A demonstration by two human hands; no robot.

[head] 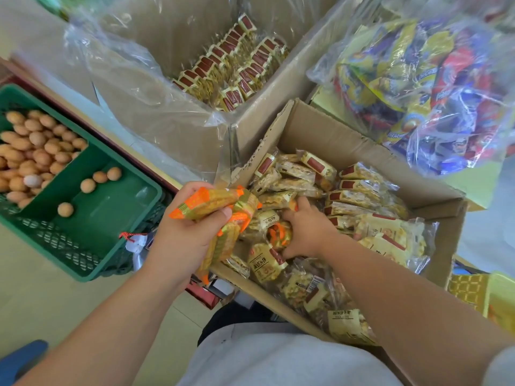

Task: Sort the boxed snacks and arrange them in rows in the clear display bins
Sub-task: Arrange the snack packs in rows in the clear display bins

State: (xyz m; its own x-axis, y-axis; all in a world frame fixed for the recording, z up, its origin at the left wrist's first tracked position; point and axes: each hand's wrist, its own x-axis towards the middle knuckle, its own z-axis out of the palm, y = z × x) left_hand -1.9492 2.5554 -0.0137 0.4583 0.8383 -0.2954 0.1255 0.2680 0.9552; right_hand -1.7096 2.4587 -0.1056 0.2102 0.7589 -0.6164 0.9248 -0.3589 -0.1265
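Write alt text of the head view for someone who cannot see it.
The left hand grips a bunch of orange-ended snack packets while the right hand grips another orange packet in a cardboard box of mixed packets. Behind stand a plastic-lined carton of red-labelled packets and a clear bag of colourful snacks; a green crate of eggs sits left.

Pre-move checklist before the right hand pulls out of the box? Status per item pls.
1. Grip of left hand on orange packets: ok, fingers wrapped round them.
2. Grasp of right hand on loose orange packet: ok, fingers curl round it.
3. Grasp free of red-label packets: cannot tell, they crowd the hand.
4. Exit path over cardboard box rim: ok, flaps open.
5. Destination, clear display bins: cannot tell, none in view.
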